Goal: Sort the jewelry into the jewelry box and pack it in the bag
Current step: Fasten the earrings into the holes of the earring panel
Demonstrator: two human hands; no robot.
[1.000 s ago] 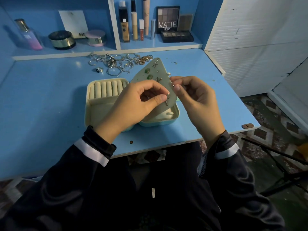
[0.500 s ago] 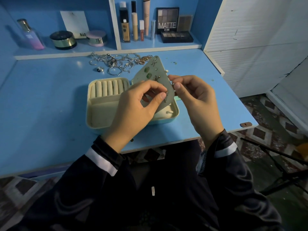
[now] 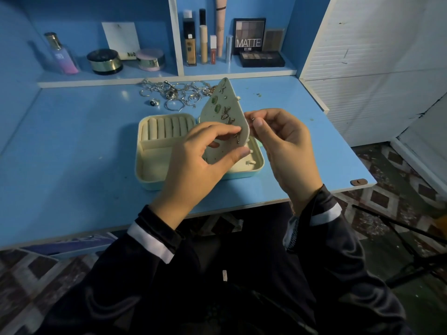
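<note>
Sleeves: dark, white-banded cuffs, entering from the bottom of the frame, crossing the table's near edge at centre.
Table (image 3: 60, 153): blue; near edge runs from lower left up toward a right corner at mid-right, where a small brown tab (image 3: 358, 182) lies on the edge. Left half bare and open; a narrower bare strip right of the box.
Left hand (image 3: 193, 163): centre of frame, thumb and fingertips pinching the lower part of the earring panel from the left.
Right hand (image 3: 283, 143): just right of the panel, fingers curled, thumb and forefinger pressed together at the panel's right edge; what they pinch is too small to tell.
Earring panel (image 3: 223, 112): pale, teardrop-shaped, held upright above the box, tip toward the shelf; several small earrings sit on its face, one hanging low near the left thumb.
Jewelry box (image 3: 154, 163): open, cream lining, pale teal shell, centre of the table, short of the near edge; ring rolls in its upper-left compartment, lower-left compartment bare.
Loose jewelry (image 3: 174, 95): heap of silver rings and chains beyond the box, against the shelf's front lip.
Shelf (image 3: 108, 79): top of frame, white-edged, split by a divider; perfume bottle (image 3: 61, 54) and jars left, tubes and MATTE palette (image 3: 249, 36) right.
Right boundary: white panelled wall (image 3: 375, 68) meets the table's far right edge.
</note>
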